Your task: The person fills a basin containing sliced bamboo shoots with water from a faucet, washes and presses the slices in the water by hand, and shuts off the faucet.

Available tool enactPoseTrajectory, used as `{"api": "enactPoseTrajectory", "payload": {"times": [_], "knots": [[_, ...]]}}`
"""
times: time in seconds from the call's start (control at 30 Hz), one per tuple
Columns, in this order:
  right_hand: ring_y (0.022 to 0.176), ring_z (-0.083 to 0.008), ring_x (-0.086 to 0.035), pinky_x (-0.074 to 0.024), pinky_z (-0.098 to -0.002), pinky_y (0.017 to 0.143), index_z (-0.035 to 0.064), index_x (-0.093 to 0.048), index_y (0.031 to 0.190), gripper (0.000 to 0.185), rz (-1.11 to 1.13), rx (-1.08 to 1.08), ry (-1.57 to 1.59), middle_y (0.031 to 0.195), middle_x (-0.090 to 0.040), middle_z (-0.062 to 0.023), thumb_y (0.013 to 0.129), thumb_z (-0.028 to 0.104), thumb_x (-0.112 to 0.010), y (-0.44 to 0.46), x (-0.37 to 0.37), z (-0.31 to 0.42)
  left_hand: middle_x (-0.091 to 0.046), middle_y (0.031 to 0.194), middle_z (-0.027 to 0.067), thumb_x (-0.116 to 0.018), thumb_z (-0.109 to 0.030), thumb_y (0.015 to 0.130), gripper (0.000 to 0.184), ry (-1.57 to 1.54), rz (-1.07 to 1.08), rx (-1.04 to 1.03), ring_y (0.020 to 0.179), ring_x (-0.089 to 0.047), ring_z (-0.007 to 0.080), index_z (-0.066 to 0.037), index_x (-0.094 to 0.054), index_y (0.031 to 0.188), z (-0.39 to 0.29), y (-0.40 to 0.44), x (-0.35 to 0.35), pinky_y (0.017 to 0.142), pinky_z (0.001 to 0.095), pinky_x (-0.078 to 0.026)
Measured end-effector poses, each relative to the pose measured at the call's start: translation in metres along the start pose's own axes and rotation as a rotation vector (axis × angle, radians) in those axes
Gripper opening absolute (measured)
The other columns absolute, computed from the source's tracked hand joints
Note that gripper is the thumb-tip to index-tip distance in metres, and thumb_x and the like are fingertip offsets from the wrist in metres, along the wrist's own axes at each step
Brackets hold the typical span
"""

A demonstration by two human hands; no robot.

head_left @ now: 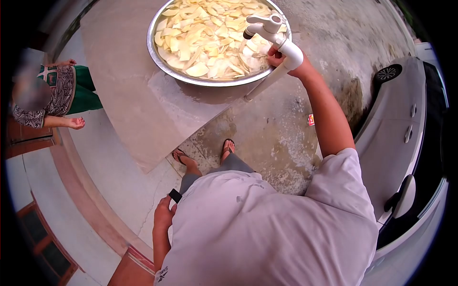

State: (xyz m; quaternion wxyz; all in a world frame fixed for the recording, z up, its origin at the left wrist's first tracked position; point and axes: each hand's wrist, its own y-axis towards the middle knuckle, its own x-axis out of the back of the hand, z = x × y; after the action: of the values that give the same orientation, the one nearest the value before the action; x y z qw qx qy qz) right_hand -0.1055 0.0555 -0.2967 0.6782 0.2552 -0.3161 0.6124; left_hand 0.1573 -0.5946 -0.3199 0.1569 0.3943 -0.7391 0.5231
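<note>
A wide metal basin (164, 66) at the top of the view holds many pale yellow slices (200, 38) in water. My right hand (298, 66) is at its right rim, fingers curled over the edge near the slices; the tap pipe hides part of the hand. In front of the basin's right side rises a white plastic tap (267, 28) on a bent pipe (288, 57). Down by my waist, my left hand (163, 214) is closed, its fingers against a small black object (175, 195) whose kind I cannot make out.
Another person (57, 90) in green trousers stands at the left. A silver car (396, 128) is parked at the right. Below the basin lies a grey-brown sheet or slab (129, 95) with a corner near my feet. A small red packet (311, 119) lies on wet concrete (267, 124).
</note>
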Motion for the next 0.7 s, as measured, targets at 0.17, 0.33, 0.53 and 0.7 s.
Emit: {"api": "enactPoseTrajectory", "payload": {"times": [0.17, 0.33, 0.53, 0.7], "knots": [[0.088, -0.0285, -0.073, -0.0569, -0.041, 0.079, 0.0138, -0.072, 0.099, 0.038, -0.001, -0.066, -0.164, 0.094, -0.077, -0.0078, 0.076, 0.041, -0.084, -0.002, 0.001, 0.021, -0.068, 0.123, 0.0204, -0.074, -0.01, 0.09, 0.05, -0.161, -0.002, 0.07, 0.112, -0.066, 0.0413, -0.009, -0.061, 0.139, 0.015, 0.004, -0.006, 0.093, 0.0452, -0.054], [0.091, -0.0311, -0.072, -0.0576, -0.0423, 0.08, 0.0127, -0.07, 0.098, 0.041, -0.051, -0.061, -0.307, 0.094, -0.075, -0.0094, 0.073, 0.043, -0.083, 0.019, -0.02, 0.004, -0.068, 0.12, 0.0197, -0.074, -0.01, 0.089, 0.043, 0.018, 0.062, 0.009, 0.11, -0.065, 0.042, -0.006, -0.063, 0.131, -0.014, -0.001, 0.006, 0.091, 0.0455, -0.054], [0.092, -0.0338, -0.072, -0.0586, -0.0439, 0.082, 0.0127, -0.068, 0.099, 0.035, -0.115, -0.04, -0.376, 0.094, -0.075, -0.0107, 0.077, 0.039, -0.074, 0.024, -0.029, 0.007, -0.068, 0.118, 0.0211, -0.073, -0.009, 0.089, 0.035, 0.019, -0.035, -0.095, 0.11, -0.064, 0.0439, -0.004, -0.066, 0.122, -0.004, -0.007, -0.009, 0.09, 0.0469, -0.054], [0.089, -0.0349, -0.072, -0.0589, -0.0441, 0.081, 0.0131, -0.068, 0.099, 0.031, -0.148, -0.028, -0.403, 0.092, -0.075, -0.0117, 0.077, 0.034, -0.072, 0.019, -0.025, 0.014, -0.068, 0.118, 0.0219, -0.073, -0.009, 0.089, 0.035, 0.023, 0.014, -0.023, 0.11, -0.064, 0.0442, -0.003, -0.065, 0.123, -0.002, -0.006, -0.005, 0.09, 0.0476, -0.054]]}}
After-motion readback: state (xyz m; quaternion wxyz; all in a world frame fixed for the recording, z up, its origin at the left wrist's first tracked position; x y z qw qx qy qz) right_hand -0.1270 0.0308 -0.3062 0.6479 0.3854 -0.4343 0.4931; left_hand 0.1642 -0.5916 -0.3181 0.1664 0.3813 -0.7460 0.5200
